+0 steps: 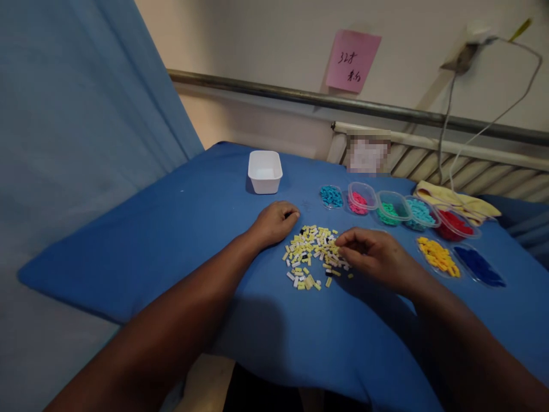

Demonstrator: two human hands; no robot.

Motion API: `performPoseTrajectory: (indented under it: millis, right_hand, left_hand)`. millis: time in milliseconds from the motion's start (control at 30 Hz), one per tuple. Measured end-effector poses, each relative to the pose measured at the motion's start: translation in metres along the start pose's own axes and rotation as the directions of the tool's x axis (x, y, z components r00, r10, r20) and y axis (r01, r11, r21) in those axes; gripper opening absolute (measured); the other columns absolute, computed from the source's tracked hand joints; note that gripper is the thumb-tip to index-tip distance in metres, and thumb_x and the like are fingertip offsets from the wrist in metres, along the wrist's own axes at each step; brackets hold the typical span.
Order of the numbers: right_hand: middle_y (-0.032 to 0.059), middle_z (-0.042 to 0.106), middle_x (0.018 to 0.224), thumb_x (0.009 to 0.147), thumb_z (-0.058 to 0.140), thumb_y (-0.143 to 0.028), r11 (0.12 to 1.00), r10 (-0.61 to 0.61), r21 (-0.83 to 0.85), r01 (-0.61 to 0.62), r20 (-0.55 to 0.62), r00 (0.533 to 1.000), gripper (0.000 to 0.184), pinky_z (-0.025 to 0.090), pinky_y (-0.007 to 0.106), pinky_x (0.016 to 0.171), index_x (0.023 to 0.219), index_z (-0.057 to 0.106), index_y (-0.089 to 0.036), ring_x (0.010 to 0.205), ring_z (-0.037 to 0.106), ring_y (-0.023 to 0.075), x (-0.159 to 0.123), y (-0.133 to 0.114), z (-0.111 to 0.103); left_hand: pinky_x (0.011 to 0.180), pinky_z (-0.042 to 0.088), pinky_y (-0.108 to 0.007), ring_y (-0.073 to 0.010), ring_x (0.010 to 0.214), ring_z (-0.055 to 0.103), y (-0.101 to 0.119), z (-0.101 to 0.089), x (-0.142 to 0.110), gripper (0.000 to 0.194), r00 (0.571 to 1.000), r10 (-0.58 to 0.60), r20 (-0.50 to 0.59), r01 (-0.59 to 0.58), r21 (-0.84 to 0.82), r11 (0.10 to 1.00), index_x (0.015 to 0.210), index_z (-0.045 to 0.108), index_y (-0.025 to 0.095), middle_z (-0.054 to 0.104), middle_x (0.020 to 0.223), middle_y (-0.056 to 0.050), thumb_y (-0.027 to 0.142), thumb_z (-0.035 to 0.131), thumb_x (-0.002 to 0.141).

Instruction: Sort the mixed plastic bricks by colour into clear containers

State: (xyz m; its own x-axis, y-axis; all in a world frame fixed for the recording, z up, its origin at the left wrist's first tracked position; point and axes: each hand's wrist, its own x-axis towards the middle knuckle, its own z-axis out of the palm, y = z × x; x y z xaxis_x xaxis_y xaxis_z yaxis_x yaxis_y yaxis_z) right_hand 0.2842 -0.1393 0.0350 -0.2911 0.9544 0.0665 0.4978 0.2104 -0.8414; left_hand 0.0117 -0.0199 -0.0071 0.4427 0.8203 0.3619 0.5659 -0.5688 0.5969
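Note:
A loose pile of small pale yellow, white and a few black plastic building pieces (309, 246) is spread on the blue cloth in front of me. Just left of the pile, my left hand (277, 223) rests on the cloth with its fingers curled in; whatever they may hold is hidden. At the pile's right edge, my right hand (371, 252) has thumb and fingertips drawn together in a pinch, low over the pieces. Anything between those fingertips is too small to make out.
Behind the pile stands a white tub (265, 183). To the right are containers of teal (331, 196), pink (358, 202), green (388, 213), turquoise (420, 212), red (454, 223), yellow (439, 257) and dark blue pieces (478, 265). A yellow cloth (454, 200) lies by the radiator.

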Motion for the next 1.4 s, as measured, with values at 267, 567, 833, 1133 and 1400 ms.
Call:
performPoseTrajectory:
  millis: [267,567,833,1133,1400]
  right_hand:
    - [0.0028,0.077,0.079,0.086,0.062,-0.027,0.827,0.062,-0.541,-0.154,-0.184,0.981,0.017,0.046,0.03,0.063,0.092,0.076,-0.022,0.069,0.068,0.019,-0.003,0.037,-0.074]
    - [0.006,0.082,0.104,0.097,0.058,-0.025,0.819,-0.095,-0.571,0.06,-0.032,0.995,0.022,0.052,0.032,0.081,0.105,0.079,-0.023,0.092,0.075,0.0224,0.004,0.024,-0.049]
    - [0.0084,0.08,0.117,0.096,0.062,-0.015,0.834,-0.106,-0.535,0.135,0.084,0.991,0.031,0.053,0.032,0.092,0.123,0.077,-0.021,0.103,0.074,0.0224,0.017,0.028,-0.012]
    - [0.0099,0.078,0.125,0.098,0.057,-0.011,0.767,-0.129,-0.625,0.146,0.073,0.989,0.038,0.051,0.034,0.101,0.13,0.075,-0.021,0.114,0.072,0.0243,0.019,0.032,-0.011]
    - [0.0083,0.077,0.122,0.099,0.057,-0.012,0.773,-0.139,-0.605,0.194,0.137,0.981,0.034,0.05,0.031,0.096,0.125,0.077,-0.022,0.111,0.071,0.0223,0.015,0.027,-0.009]
  left_hand:
    - [0.1,0.056,-0.039,-0.0239,0.104,0.073,0.001,-0.003,0.003,0.026,1.0,-0.021,0.013,0.021,0.018,1.0,0.093,0.077,0.022,0.08,0.106,-0.006,0.033,0.055,0.1]
    - [0.101,0.056,-0.038,-0.0234,0.105,0.073,-0.004,-0.002,0.004,0.027,1.0,0.001,0.014,-0.001,0.025,1.0,0.096,0.078,0.022,0.08,0.109,-0.006,0.035,0.055,0.1]
    - [0.104,0.055,-0.041,-0.0244,0.106,0.074,0.002,-0.004,0.004,0.026,1.0,-0.013,0.014,0.013,0.034,0.999,0.092,0.077,0.023,0.081,0.108,-0.005,0.034,0.055,0.099]
    - [0.102,0.056,-0.041,-0.0242,0.105,0.074,0.003,-0.003,0.003,0.025,1.0,-0.006,0.002,0.006,0.02,1.0,0.093,0.078,0.023,0.081,0.108,-0.005,0.034,0.055,0.099]
    - [0.102,0.055,-0.041,-0.0244,0.106,0.074,0.0,-0.002,0.005,0.024,1.0,0.002,0.008,-0.003,0.024,1.0,0.093,0.078,0.023,0.081,0.109,-0.006,0.033,0.057,0.099]
